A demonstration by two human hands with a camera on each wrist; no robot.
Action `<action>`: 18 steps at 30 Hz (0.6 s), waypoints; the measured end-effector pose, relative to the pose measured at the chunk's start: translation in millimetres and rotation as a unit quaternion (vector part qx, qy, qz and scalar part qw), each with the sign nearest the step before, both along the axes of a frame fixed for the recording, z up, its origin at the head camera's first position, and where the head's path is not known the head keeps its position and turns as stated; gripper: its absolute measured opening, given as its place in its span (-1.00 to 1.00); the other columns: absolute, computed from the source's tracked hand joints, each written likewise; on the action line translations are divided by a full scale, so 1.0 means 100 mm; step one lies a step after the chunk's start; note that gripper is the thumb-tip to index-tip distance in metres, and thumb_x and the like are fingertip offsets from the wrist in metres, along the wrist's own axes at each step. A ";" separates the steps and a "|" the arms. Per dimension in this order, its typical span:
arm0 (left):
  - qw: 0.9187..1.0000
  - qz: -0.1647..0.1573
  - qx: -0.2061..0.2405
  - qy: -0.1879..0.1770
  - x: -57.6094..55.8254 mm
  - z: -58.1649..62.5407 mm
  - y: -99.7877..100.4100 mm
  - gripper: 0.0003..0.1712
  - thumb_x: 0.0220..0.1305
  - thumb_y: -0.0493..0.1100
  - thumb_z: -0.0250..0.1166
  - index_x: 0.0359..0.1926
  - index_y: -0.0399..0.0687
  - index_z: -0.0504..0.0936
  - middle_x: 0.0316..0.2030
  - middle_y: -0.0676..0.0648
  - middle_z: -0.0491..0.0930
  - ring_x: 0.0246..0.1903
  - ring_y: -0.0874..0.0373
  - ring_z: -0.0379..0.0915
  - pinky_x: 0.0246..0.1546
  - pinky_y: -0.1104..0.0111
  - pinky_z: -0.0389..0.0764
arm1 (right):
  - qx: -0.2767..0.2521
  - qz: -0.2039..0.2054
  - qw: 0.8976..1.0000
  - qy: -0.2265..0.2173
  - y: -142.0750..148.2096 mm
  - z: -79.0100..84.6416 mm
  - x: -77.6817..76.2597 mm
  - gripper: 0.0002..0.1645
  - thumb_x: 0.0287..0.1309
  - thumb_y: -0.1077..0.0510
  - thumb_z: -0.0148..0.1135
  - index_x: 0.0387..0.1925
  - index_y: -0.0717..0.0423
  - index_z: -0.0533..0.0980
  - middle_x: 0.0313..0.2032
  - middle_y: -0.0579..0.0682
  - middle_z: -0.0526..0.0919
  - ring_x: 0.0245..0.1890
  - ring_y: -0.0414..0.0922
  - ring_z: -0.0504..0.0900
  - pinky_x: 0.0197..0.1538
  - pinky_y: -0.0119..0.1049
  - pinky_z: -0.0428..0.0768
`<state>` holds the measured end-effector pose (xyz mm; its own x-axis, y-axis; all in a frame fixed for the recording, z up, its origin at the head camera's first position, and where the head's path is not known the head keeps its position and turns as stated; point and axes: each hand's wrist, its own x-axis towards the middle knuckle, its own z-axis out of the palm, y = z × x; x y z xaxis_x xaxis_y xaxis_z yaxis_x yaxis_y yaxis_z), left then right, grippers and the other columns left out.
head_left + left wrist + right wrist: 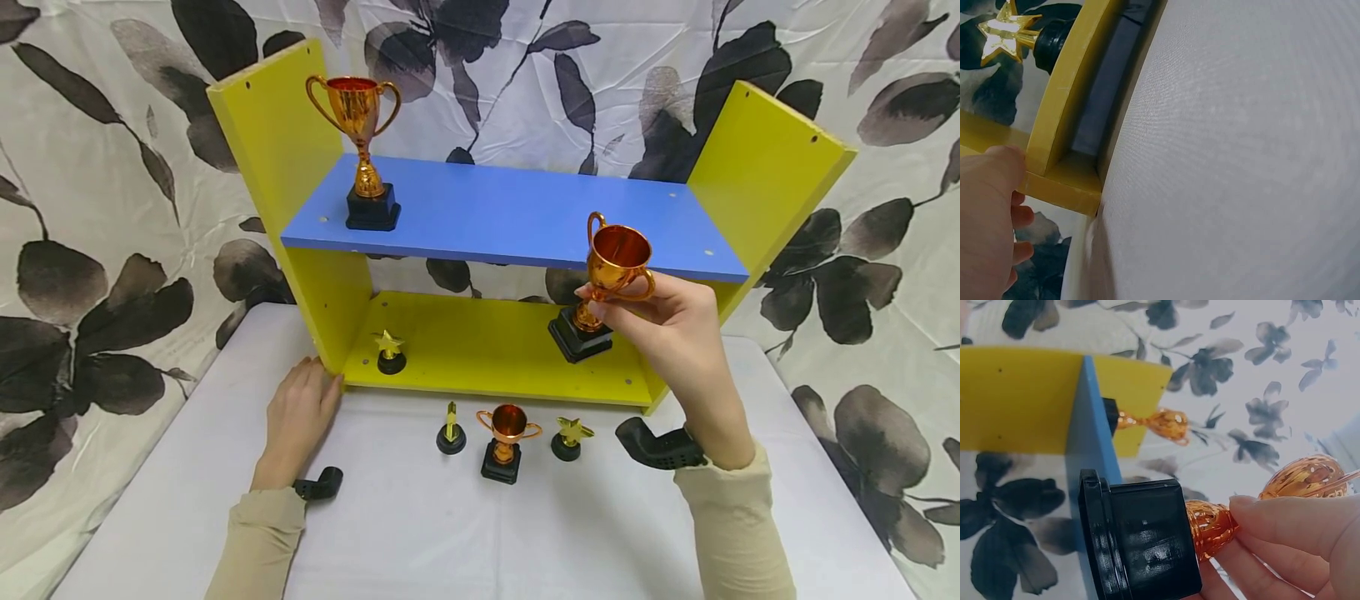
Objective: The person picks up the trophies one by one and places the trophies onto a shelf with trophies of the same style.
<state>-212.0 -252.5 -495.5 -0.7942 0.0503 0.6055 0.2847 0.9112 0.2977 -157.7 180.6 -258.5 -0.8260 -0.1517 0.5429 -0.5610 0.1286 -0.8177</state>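
My right hand (667, 325) pinches a copper-coloured trophy cup (618, 258) by its stem between thumb and fingers. It is held tilted in front of the shelf, its black base (1147, 540) clear of the boards. My left hand (300, 412) rests at the lower front corner of the yellow left side panel (1063, 194), the thumb touching it; the other fingers lie outside the panel. A large trophy (356, 108) stands on the left of the blue shelf board (480, 208). A gold star trophy (390, 346) stands on the left of the yellow bottom board (465, 342).
On the white table (420, 533), in front of the shelf, stand a slim gold trophy (451, 433), a small copper-coloured cup (506, 429) and a gold star trophy (572, 433). The yellow right side panel (765, 167) rises beyond the right hand. Floral cloth (862, 275) hangs behind.
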 end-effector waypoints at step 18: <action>1.000 -0.004 0.003 0.004 0.00 -0.01 -0.01 -0.60 0.30 -0.22 0.31 0.00 -0.50 0.53 -0.03 -0.46 0.59 0.06 -0.37 0.48 0.11 -0.14 0.45 | 0.010 0.015 1.000 0.015 -0.09 0.27 -0.08 -0.79 0.14 0.38 0.36 -0.15 0.35 0.66 -0.21 0.12 0.75 -0.09 0.00 0.71 0.03 -0.29 0.61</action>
<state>-212.4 -253.1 -496.3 -0.7894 0.0525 0.6117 0.2936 0.9073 0.3011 -165.8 171.3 -231.1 -0.8044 -0.1879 0.5636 -0.5890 0.1275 -0.7980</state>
